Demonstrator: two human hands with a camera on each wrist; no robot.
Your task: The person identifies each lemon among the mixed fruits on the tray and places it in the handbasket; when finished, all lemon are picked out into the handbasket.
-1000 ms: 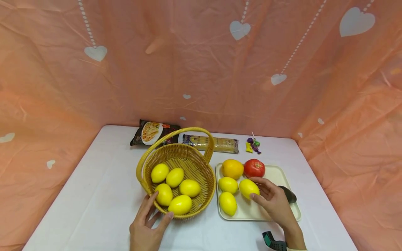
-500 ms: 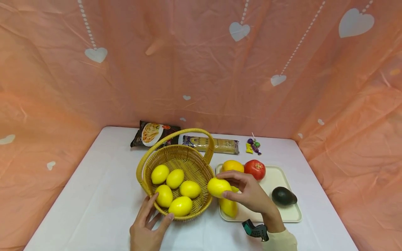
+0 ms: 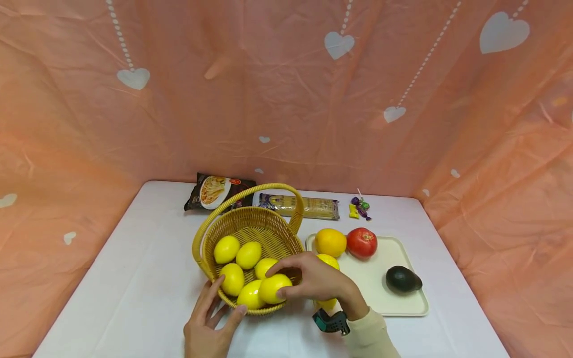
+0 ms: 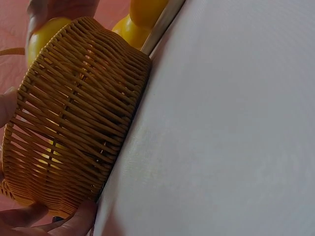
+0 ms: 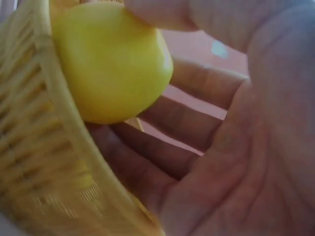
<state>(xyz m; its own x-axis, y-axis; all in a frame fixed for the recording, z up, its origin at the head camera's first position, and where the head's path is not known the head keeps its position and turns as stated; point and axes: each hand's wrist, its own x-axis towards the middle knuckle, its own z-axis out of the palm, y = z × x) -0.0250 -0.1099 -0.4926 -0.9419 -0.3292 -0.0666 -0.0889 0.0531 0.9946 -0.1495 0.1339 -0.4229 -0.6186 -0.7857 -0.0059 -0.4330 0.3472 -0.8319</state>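
Observation:
My right hand (image 3: 320,280) pinches a lemon (image 3: 275,289) between thumb and fingers, low over the front right of a round wicker basket (image 3: 274,233). In the right wrist view the held lemon (image 5: 113,64) is right at the basket's rim (image 5: 64,108). Several other lemons (image 3: 248,255) lie inside, mostly toward the left and front. With thumb and fingertips spread along the near left rim, my left hand (image 3: 209,318) holds the basket. The left wrist view shows its woven side (image 4: 83,108), with fingers (image 4: 78,221) curled against the lower part.
Right of the basket stands a cream tray (image 3: 371,298) with an orange fruit (image 3: 331,242), a red pomegranate (image 3: 361,243), an avocado (image 3: 403,280) and lemons (image 3: 329,260) partly behind my right hand. A black food packet (image 3: 219,191), a noodle pack (image 3: 309,207) and wrapped candies (image 3: 359,206) lie behind.
My right hand has carried the lemon leftward from the tray to over the basket. The avocado, half hidden earlier, is now in full view. The left hand stays at the rim.

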